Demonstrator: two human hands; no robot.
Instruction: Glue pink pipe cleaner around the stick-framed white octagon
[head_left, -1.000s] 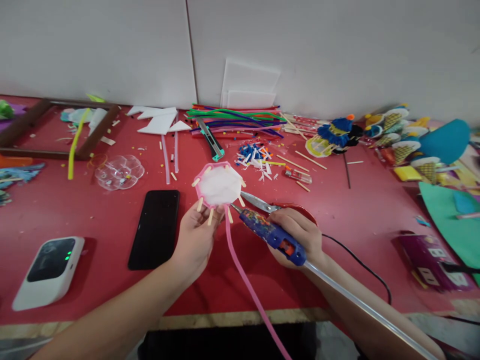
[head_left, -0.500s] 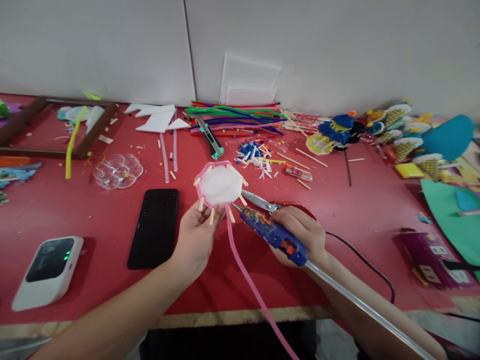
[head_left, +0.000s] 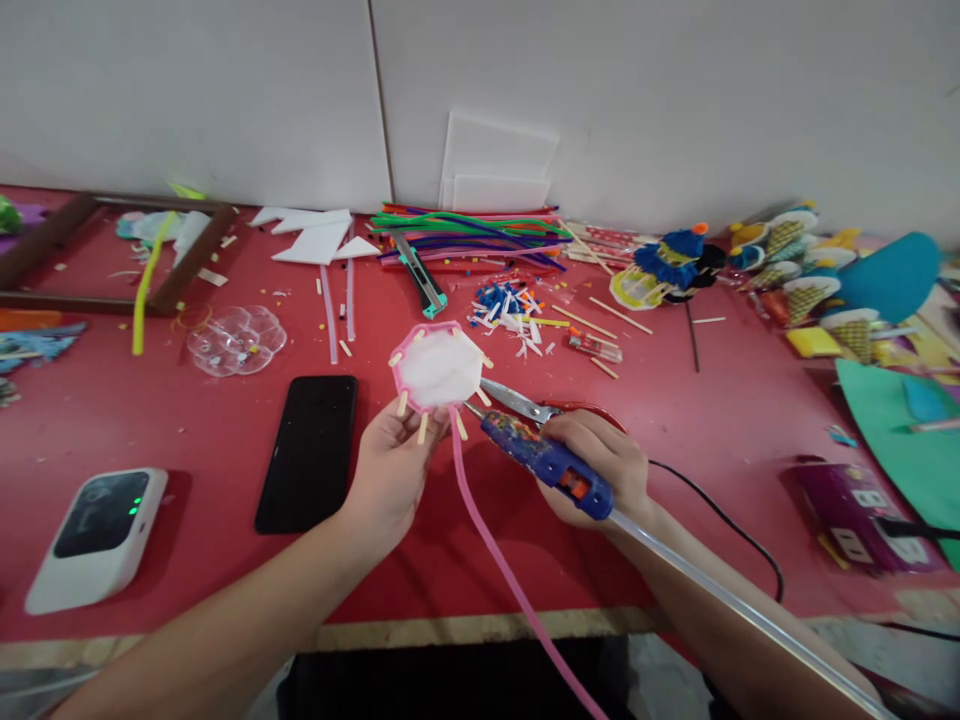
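My left hand [head_left: 394, 460] is closed on the lower edge of a white foam disc [head_left: 439, 368] with several short wooden sticks [head_left: 422, 430] poking out around its rim. A pink pipe cleaner [head_left: 487, 540] is wound along the left part of that rim, and its loose end hangs down past the table edge. In my right hand [head_left: 600, 460] is a blue hot glue gun [head_left: 540, 455] with a long clear glue stick [head_left: 720, 585] out of its back. The gun's nozzle tip sits at the disc's lower right edge, by the pipe cleaner; whether they touch I cannot tell.
Scissors [head_left: 517, 402] lie just behind the glue gun. A black phone [head_left: 307, 455] and a white device [head_left: 97, 540] are on the left. Farther back lie a utility knife [head_left: 420, 280] and a pile of pipe cleaners [head_left: 472, 235]. A black cord [head_left: 720, 510] runs on the right.
Hardly anything differs. The disc and both hands keep nearly the same places, with the nozzle still at the disc's lower right edge; the whole view has shifted very slightly.
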